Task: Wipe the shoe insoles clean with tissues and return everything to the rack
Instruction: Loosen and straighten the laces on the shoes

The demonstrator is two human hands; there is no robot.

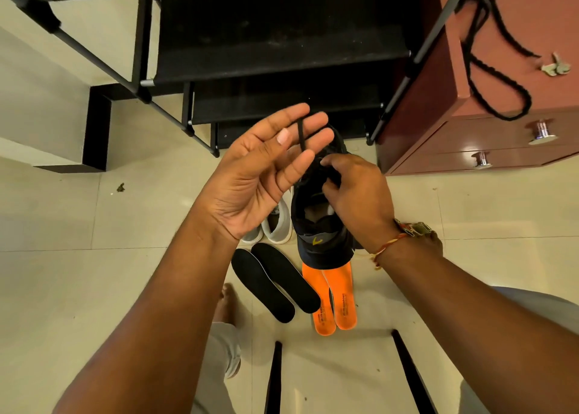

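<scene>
– Where were your hands?
– Mid-frame — my right hand (354, 194) gripped the black shoe (316, 225) by its tongue, and my left hand (253, 175) lay spread, the lace (301, 134) across its fingers. Orange insoles (336, 297) and black insoles (275, 285) sat lower centre.

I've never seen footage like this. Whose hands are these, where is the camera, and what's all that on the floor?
No machine here: a person wears one camera on the head, looking down at their own hands. The left hand is spread, a black lace running between its fingers. The right hand grips a black shoe at its lacing. On the floor lie two black insoles, two orange insoles and white shoes, before a black rack.
</scene>
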